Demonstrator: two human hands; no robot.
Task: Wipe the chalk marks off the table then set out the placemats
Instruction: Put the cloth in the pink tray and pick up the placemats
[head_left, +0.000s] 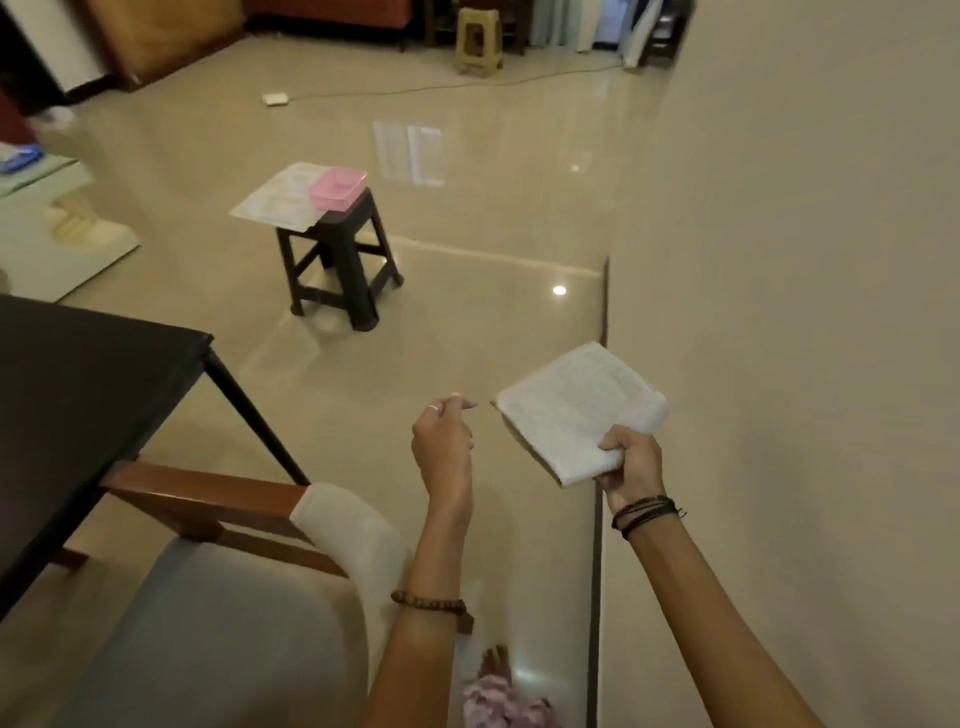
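Cloth (579, 410) is gripped folded by right hand (631, 460), left hand (444, 441) loosely curled, empty; table (78, 389) at left likely wiped next.

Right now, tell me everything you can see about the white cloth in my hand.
The white cloth looks like a soft towel with a nubby, terry-like surface. It is folded into a flat, thick square with a rounded fold along its right edge. The right hand pinches its near corner, and it juts away from the person, roughly level in the air above the glossy floor. The left hand hangs beside it, not touching. No stains can be made out.
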